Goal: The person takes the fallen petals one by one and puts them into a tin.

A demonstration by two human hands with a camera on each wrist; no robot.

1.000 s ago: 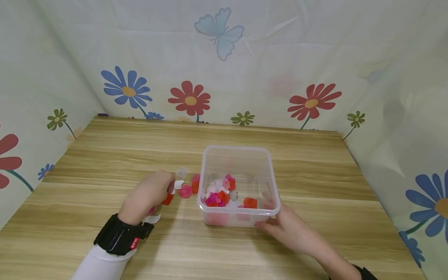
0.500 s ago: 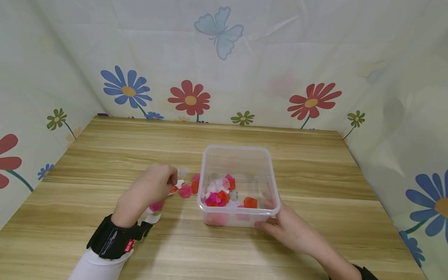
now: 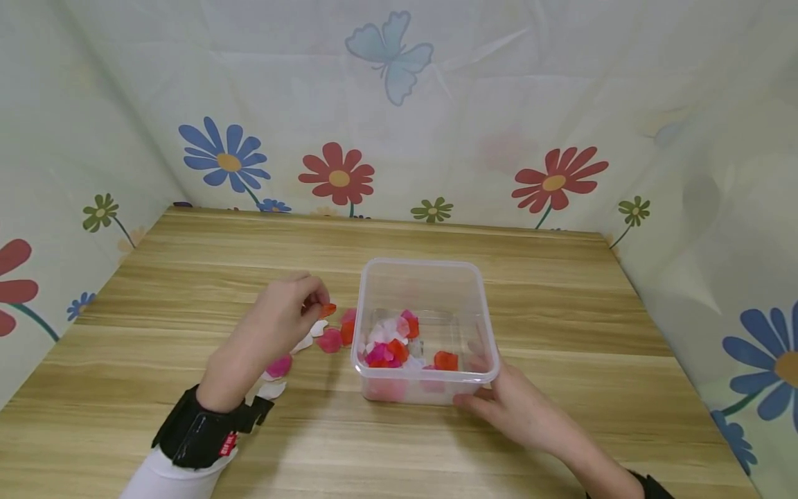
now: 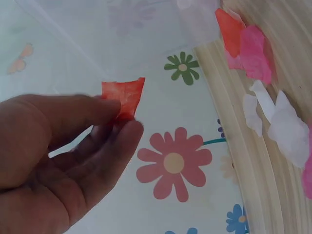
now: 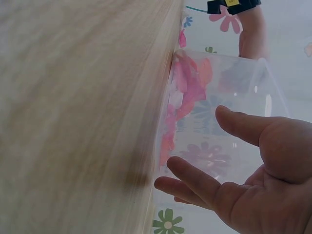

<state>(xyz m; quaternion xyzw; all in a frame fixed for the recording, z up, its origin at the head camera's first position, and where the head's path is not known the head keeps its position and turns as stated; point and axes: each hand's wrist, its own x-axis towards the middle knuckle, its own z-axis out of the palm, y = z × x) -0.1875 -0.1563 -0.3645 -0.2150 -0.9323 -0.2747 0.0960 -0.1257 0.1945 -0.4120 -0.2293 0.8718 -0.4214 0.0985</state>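
My left hand point(image 3: 283, 312) pinches an orange-red petal point(image 4: 124, 95) between thumb and fingertips, raised above the table left of the box. Beneath and beside that hand lie white petals point(image 3: 303, 342), a pink petal point(image 3: 329, 340) and a magenta petal point(image 3: 280, 365). The clear plastic box point(image 3: 430, 261) stands upright and lidless, with several white, pink, magenta and orange-red petals inside, mostly toward its left. At the box's near right corner rests my right hand point(image 3: 520, 409), its fingers fairly straight and spread along the wall in the right wrist view point(image 5: 273, 165).
Against the box's left side lies an orange-red petal point(image 3: 348, 333). A white petal point(image 3: 271, 390) lies near the left wrist strap point(image 3: 199, 428). The wooden table point(image 3: 561, 298) meets a flower-printed cloth point(image 3: 467, 159) at its back and sides.
My left hand has picked up an orange-red petal from the table and lifted it slightly away and to the right. The right hand and the box have stayed still.
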